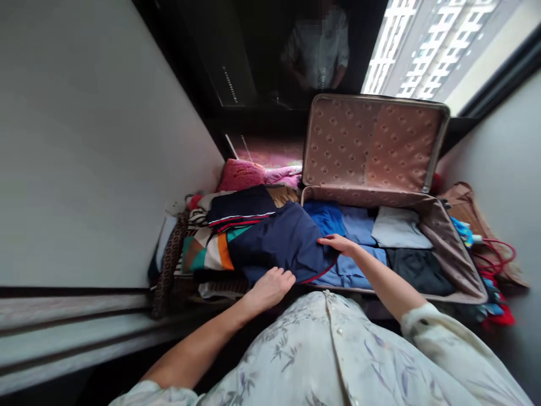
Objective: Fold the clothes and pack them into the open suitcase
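A navy garment [283, 239] with a red edge lies across a pile of folded clothes [220, 237] and over the left rim of an open suitcase [448, 248]. My left hand [270, 287] grips the garment's near edge, fingers curled into the cloth. My right hand [340, 243] rests flat on its right edge, above blue clothes [338, 223] packed in the suitcase. A grey folded piece [399, 228] and a black one [418, 270] fill the case's right half. The patterned lid [372, 144] stands upright.
A pink cushion [240, 175] lies behind the clothes pile. A white wall [97, 141] runs along the left. A brown bag [465, 206] and red cords [496, 262] sit right of the suitcase. A dark mirrored surface [270, 56] behind reflects a person; a window [435, 45] is beyond.
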A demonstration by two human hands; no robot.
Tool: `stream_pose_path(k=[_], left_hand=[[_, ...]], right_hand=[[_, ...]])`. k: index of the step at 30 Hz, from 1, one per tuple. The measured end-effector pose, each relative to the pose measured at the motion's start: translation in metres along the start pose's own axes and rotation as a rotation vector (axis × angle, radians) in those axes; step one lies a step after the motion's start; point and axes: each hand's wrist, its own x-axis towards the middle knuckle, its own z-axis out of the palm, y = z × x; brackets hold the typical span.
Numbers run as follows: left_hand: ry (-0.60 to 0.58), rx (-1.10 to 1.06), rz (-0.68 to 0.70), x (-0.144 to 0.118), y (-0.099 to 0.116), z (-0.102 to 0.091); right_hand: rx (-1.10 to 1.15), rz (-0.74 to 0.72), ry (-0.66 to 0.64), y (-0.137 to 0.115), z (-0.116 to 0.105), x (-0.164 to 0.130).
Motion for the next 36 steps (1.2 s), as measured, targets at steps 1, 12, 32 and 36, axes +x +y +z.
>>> stream_pose_path(k=[1,12,32,36], left_hand=[[0.009,0.004,-0.016,-0.001,0.000,0.002],[0.039,0.003,-0.146,-0.001,0.013,0.045],[0.209,0.106,0.094,0.324,0.118,0.009],[0.113,-0.001,0.021,0.387,0.138,0.037]], right_hand=[[-0.025,-0.008,0.034,-0.006,0.004,0.003],[0.078,-0.149,-0.047,-0.007,0.019,-0.008],[0.503,-0.293,0.391,0.070,-0.307,-0.076],[0.552,-0.211,0.444,0.113,-0.352,-0.077]])
